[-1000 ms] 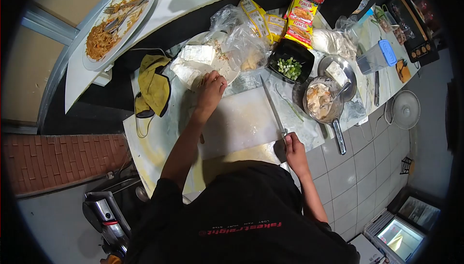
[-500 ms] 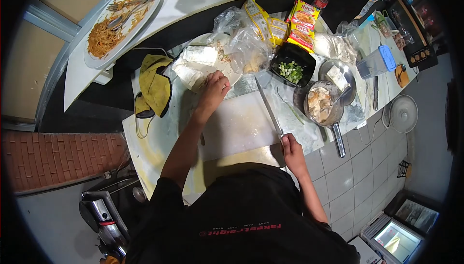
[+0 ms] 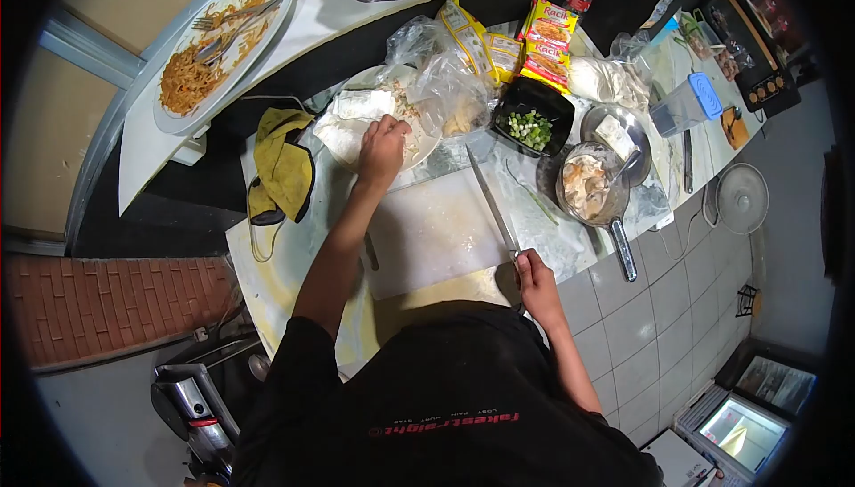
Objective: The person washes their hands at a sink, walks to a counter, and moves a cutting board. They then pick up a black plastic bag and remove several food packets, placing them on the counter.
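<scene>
Right hand grips the knife handle right of centre. Blade angled away along the cutting board's right edge, presumably to stay clear of the left hand. Left fingers bunched at the plate, upper centre; can't tell if pinching.

Left hand farther over plate
</scene>
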{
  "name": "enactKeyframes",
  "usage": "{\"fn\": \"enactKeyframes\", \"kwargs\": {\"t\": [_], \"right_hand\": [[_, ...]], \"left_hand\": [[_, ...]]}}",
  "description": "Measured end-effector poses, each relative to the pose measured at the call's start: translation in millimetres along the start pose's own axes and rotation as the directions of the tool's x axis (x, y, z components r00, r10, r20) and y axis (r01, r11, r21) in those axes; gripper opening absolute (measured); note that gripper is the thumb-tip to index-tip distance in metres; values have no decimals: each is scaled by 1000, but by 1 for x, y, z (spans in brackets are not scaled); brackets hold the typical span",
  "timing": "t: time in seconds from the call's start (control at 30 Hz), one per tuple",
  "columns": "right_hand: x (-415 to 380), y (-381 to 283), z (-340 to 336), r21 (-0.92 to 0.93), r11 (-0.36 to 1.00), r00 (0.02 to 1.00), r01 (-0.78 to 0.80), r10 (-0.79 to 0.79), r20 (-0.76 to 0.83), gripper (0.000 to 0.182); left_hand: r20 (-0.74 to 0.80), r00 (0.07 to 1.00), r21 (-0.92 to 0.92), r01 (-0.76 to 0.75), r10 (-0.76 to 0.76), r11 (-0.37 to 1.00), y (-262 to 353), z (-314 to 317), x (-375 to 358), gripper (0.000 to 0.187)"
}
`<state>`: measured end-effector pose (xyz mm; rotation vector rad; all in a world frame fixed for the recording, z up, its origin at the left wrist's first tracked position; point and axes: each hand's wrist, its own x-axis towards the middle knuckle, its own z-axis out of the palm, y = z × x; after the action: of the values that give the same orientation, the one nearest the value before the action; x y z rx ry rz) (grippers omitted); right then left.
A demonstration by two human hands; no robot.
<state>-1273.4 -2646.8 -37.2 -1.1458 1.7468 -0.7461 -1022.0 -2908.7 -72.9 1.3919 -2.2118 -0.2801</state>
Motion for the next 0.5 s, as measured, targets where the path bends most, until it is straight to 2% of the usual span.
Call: {"fn": "enactKeyframes", "kwargs": {"t": [0.1, 0.17, 0.27, 0.5], "right_hand": [[-4, 4, -3, 6, 1000, 1000, -11, 11, -21, 31], [-4, 7, -4, 7, 1000, 999, -6, 6, -38, 32], [-2, 10, -5, 36, 999, 999, -34, 35, -40, 33], [1, 11, -3, 55, 998, 999, -23, 25, -34, 34]], "left_hand": [[-18, 999, 49, 44, -43, 998, -4, -1, 10, 11], [106, 986, 125, 114, -128, 986, -5, -5, 16, 13], [133, 983, 179, 98, -123, 979, -10, 0, 21, 13], [35, 992, 53, 123, -125, 991, -11, -7, 23, 6]]}}
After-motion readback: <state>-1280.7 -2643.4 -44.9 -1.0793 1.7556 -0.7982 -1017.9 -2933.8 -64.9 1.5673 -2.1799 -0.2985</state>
